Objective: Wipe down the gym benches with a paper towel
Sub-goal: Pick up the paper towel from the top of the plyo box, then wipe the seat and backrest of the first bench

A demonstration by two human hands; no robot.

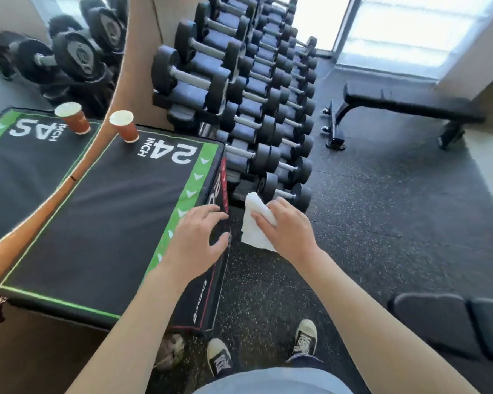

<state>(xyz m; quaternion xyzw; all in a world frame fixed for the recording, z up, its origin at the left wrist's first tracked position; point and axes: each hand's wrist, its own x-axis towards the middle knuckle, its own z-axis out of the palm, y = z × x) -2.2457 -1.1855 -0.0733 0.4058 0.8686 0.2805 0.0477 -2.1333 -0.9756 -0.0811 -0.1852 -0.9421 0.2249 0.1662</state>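
Note:
My right hand (288,226) is shut on a crumpled white paper towel (254,231), held in the air above the floor just right of a black plyo box (97,211) marked "24 INCH". At the box's right green-striped edge hovers my left hand (198,237), empty, with its fingers spread. A black flat gym bench (404,105) stands on the floor at the far right, well away from both hands. The padded end of another dark bench (439,322) shows at the lower right.
A long rack of black dumbbells (256,103) runs away from me, right behind the towel. A red paper cup (125,127) stands on the box's far corner. A mirror (34,109) on the left repeats the box and cup. My two shoes (305,339) stand on speckled rubber floor.

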